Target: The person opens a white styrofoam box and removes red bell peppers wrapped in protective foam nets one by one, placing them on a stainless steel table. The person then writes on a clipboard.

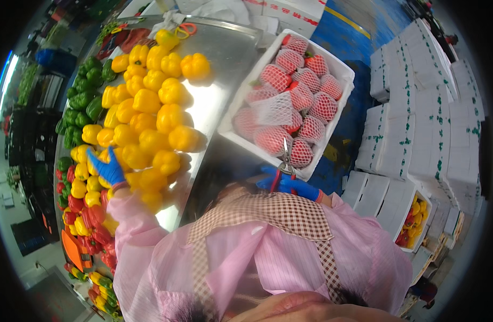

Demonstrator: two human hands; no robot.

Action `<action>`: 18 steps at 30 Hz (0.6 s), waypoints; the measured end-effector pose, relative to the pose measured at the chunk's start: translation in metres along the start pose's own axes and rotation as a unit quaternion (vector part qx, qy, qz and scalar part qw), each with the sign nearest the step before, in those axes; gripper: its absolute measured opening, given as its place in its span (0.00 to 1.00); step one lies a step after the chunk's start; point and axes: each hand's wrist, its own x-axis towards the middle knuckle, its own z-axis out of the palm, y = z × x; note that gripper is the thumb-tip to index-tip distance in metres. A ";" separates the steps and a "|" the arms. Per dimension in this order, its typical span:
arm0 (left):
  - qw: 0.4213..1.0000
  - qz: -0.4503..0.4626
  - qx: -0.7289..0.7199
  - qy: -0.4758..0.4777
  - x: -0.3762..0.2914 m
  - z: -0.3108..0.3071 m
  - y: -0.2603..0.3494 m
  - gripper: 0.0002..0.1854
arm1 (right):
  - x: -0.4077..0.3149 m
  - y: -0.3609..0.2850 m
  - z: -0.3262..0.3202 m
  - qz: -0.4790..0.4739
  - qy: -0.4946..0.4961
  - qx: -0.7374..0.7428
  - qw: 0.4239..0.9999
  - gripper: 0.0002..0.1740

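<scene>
My left hand (108,167), in a blue glove, reaches with fingers spread over the yellow bell peppers (144,122) on a steel table (226,44). It touches or nearly touches the peppers; whether it grips one I cannot tell. Red-handled pruning shears (285,169) are in my blue-gloved right hand (294,187), blades pointing away from me and apart, at the near edge of a white foam box (250,151). Inside the box lie red bell peppers (324,106) in white foam net sleeves, with a loose, flattened net sleeve (272,109) on top.
Green peppers (83,96) lie beyond the yellow ones at left; mixed red and yellow peppers (87,217) lie nearer, beside an orange object (73,249). Orange-handled scissors (186,29) rest at the table's far end. White boxes (421,129) are stacked at right, by an open box of peppers (415,221).
</scene>
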 end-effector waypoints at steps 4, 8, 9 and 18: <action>0.919 0.061 -0.292 -0.256 -0.042 0.109 0.167 0.33 | -0.025 -0.004 -0.012 -0.056 0.043 0.028 0.997 0.29; 0.757 0.175 -0.366 -0.513 -0.125 0.149 0.319 0.36 | -0.054 -0.014 -0.035 -0.172 0.110 0.040 0.978 0.28; 0.686 0.225 -0.341 -0.602 -0.140 0.155 0.347 0.37 | -0.062 -0.019 -0.042 -0.204 0.141 0.015 0.969 0.25; 0.715 0.267 -0.404 -0.505 -0.167 0.182 0.454 0.29 | -0.104 -0.057 -0.089 -0.309 0.193 0.081 0.928 0.21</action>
